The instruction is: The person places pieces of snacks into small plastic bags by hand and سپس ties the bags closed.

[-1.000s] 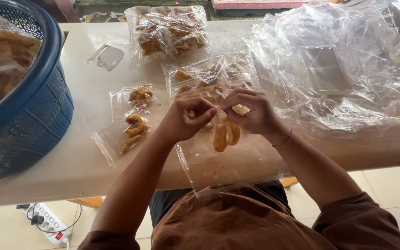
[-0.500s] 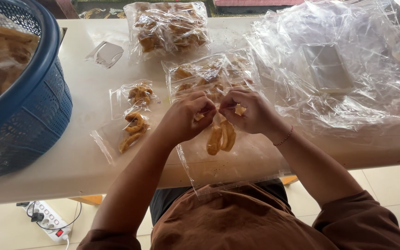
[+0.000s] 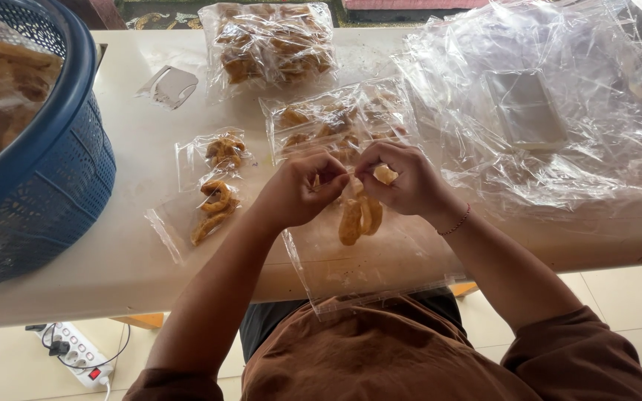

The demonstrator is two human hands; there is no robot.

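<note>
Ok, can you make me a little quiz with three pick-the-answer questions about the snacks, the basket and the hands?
1. Where is the basket?
A. On the table's left end
B. On the floor
C. On the person's lap

2. What colour is the basket?
A. Red
B. Blue
C. Yellow

3. What are the left hand and right hand doing?
A. Lying flat and empty
B. Pinching a clear bag with fried rings inside
C. Gripping the basket

Answers:
1. A, it stands on the white table at the left.
2. B, its woven wall and rim are blue.
3. B, both hands meet at the bag's top, the rings hanging below.
</note>
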